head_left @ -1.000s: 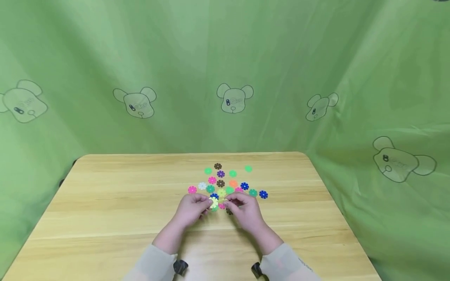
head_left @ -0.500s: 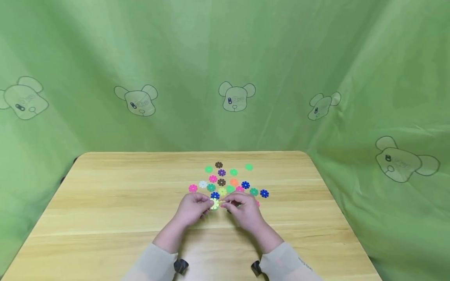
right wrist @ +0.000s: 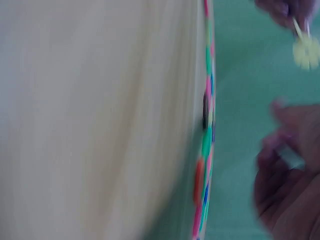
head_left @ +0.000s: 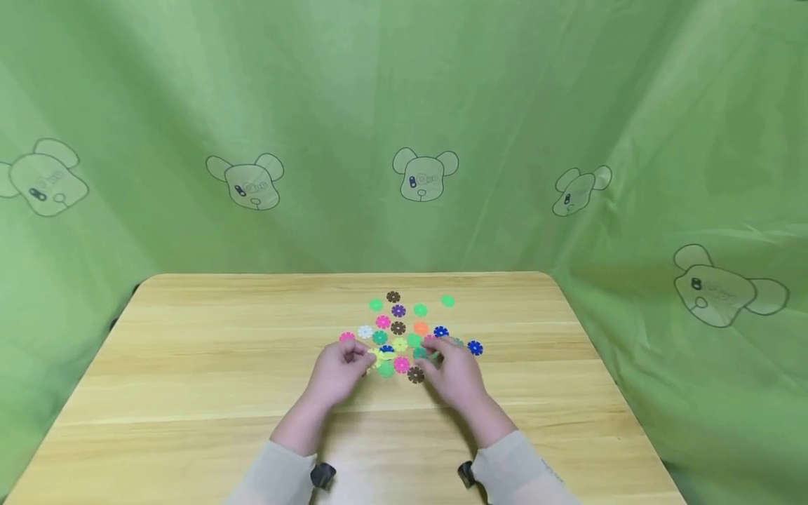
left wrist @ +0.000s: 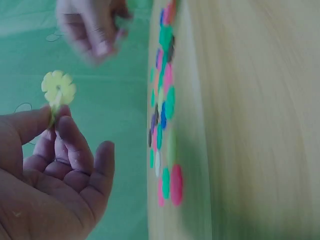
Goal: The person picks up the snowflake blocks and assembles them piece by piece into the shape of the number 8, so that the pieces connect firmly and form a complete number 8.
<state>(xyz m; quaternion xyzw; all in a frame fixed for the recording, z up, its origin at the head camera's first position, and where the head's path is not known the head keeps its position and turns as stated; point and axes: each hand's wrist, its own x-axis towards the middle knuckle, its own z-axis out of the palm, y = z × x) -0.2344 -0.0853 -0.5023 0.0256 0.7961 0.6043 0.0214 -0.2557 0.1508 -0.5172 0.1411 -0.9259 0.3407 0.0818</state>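
Note:
In the head view my left hand (head_left: 337,370) pinches yellow notched discs (head_left: 384,356) between thumb and index finger, above the loose discs. The left wrist view shows one yellow disc (left wrist: 58,87) face-on, with another yellow piece edge-on at the fingertips. They look joined, one crossing the other. My right hand (head_left: 456,373) is a short way to the right, its fingers loosely bent, with a gap between thumb and index finger. Nothing shows in its grasp; in the right wrist view this hand (right wrist: 292,170) is blurred. Beneath the hands lie a pink disc (head_left: 401,365) and a brown disc (head_left: 415,375).
Several notched discs spread over the wooden table (head_left: 189,379), among them a white disc (head_left: 365,332), an orange disc (head_left: 420,328) and a blue disc (head_left: 475,348). A green curtain (head_left: 341,105) with bear-head outlines hangs behind and around the table.
My right hand has drawn away to the right from the yellow discs, its fingers loosening. The left hand still pinches them, a little further left and turned, so one disc now shows nearly edge-on.

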